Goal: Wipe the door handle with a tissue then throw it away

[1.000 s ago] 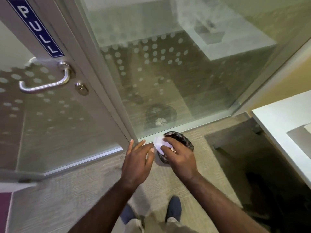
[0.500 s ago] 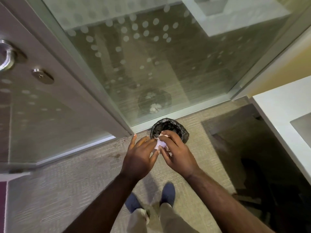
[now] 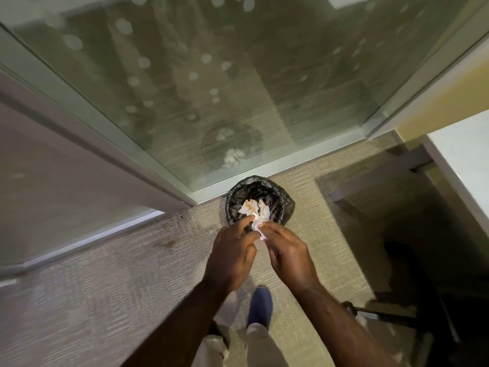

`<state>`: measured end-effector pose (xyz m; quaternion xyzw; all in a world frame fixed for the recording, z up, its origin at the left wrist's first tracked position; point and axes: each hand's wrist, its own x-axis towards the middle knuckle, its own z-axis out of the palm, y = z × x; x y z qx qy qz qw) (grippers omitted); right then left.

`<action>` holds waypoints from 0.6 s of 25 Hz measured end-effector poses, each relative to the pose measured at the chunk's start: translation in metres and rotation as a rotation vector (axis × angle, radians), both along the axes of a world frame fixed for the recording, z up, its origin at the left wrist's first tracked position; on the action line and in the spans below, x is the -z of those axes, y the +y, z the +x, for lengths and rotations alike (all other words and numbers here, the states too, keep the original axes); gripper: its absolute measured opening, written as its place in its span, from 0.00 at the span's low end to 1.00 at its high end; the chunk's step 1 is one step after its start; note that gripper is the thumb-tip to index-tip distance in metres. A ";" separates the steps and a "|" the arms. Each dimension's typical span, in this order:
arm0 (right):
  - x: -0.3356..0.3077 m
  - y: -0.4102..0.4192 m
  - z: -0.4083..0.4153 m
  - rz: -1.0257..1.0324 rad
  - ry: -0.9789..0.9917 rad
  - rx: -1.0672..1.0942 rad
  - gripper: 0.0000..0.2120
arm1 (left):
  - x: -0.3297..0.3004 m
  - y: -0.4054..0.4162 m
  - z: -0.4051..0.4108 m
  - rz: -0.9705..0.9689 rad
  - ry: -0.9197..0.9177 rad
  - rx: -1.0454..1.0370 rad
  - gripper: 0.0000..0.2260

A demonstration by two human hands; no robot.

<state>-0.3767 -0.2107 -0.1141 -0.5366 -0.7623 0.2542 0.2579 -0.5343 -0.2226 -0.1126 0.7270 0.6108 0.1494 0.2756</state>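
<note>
A crumpled white tissue [image 3: 257, 224] is pinched between the fingertips of my left hand [image 3: 232, 256] and my right hand [image 3: 289, 256]. Both hands hover just above the near rim of a small bin with a black liner [image 3: 287, 203] standing on the carpet against the glass wall. Other crumpled white paper [image 3: 252, 207] lies inside the bin. The door handle is out of view.
A frosted-dot glass wall [image 3: 238, 75] rises behind the bin, and the door [image 3: 66, 168] stands at the left. A white desk [image 3: 465, 168] fills the right edge, with a dark chair base [image 3: 397, 316] below it. My blue shoe [image 3: 260, 305] is on the carpet.
The view has tilted down, so the handle and lock have left the frame. My hands have closed together on the tissue and the bin's inside now shows.
</note>
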 end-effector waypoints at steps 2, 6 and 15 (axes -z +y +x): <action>0.023 0.015 0.005 0.079 -0.100 0.023 0.24 | 0.016 0.007 -0.012 0.072 0.043 -0.044 0.19; 0.076 0.047 -0.004 0.161 -0.174 -0.015 0.28 | 0.047 0.017 -0.042 0.045 0.186 -0.252 0.26; 0.184 0.103 -0.020 -0.534 -0.628 -0.222 0.28 | 0.095 0.051 -0.075 -0.071 0.282 -0.182 0.30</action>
